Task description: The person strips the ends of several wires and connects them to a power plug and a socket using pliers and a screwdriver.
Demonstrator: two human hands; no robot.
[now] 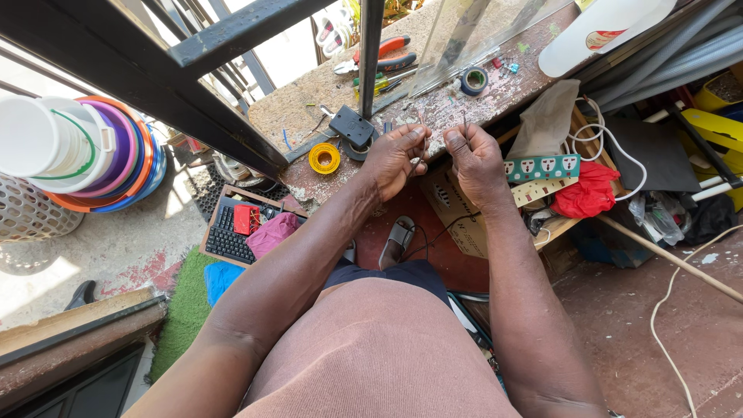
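Note:
My left hand (396,157) and my right hand (474,157) are held close together above the front edge of a rough concrete ledge (309,108). Each hand pinches a thin wire (464,122) between thumb and fingers; the wire ends stick up from my right fist. A black electrical box (352,125) lies on the ledge just left of my left hand. A roll of yellow tape (324,158) sits further left.
Red-handled pliers (385,54) and a dark tape roll (474,80) lie further back on the ledge. A green socket strip (543,167), a red bag (588,193) and white cable (611,143) are at the right. Stacked plastic buckets (77,147) and a keyboard (232,232) are at the left.

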